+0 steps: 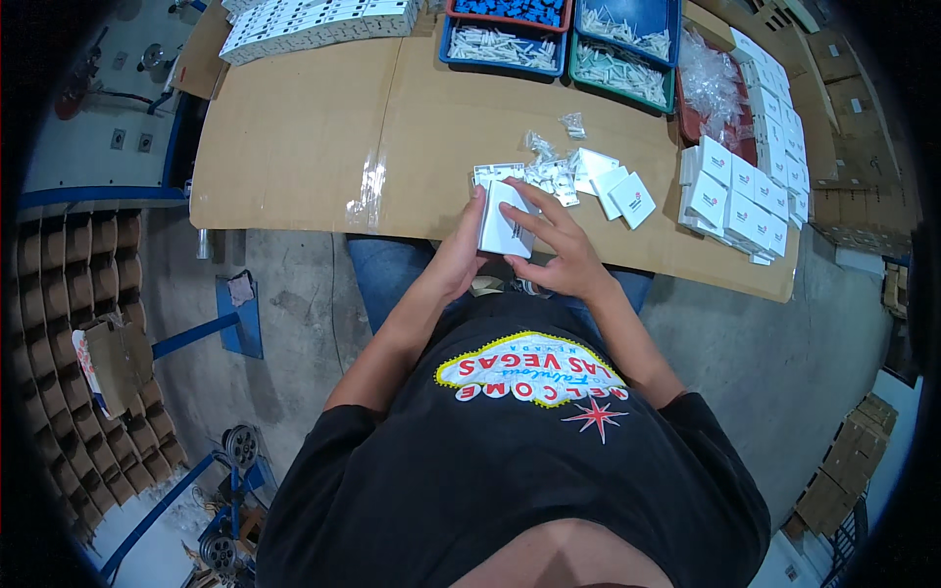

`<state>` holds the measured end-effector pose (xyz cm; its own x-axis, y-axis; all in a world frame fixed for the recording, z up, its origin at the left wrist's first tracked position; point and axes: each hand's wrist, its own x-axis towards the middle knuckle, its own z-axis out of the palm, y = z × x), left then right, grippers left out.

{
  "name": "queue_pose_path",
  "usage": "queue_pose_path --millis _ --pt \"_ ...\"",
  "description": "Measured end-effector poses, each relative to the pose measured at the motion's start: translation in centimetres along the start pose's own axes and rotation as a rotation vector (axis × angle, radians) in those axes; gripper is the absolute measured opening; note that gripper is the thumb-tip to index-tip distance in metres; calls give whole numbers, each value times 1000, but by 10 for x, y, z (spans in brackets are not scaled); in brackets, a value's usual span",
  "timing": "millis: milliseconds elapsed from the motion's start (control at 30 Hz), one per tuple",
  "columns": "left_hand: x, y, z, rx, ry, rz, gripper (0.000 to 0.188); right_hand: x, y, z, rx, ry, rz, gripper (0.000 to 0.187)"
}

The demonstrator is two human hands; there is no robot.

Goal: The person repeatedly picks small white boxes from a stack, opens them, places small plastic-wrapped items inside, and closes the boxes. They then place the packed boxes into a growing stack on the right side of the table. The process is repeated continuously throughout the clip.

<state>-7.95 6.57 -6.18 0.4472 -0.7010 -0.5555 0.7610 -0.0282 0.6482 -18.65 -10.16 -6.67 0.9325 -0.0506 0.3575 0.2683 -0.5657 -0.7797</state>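
Observation:
A small white box (498, 233) is held between my two hands, just over the front edge of the table. My left hand (459, 247) grips its left side, the thumb along the edge. My right hand (564, 243) lies across the top and right side, its fingers bent over the box. Some of the fingers beneath are hidden. Right behind the hands lie white printed cards (498, 173) and small clear bags of white parts (537, 145). Several flat white boxes (632, 200) lie loosely beside them on the right.
Stacked white boxes (755, 208) stand at the table's right. At the back are a blue tray (467, 65) and a green tray (642, 101) of white pieces, a red tray (569, 24) of blue pieces, and clear plastic bags (711, 83). A long white stack (319, 29) sits back left.

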Motion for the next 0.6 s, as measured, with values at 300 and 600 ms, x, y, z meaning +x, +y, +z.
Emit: queue_pose_path --millis 300,600 --pt "3 -14 -14 53 -31 24 70 2 -5 -4 54 -20 26 72" --pt "2 -14 -8 17 -3 26 80 0 -1 -3 61 -32 63 72"
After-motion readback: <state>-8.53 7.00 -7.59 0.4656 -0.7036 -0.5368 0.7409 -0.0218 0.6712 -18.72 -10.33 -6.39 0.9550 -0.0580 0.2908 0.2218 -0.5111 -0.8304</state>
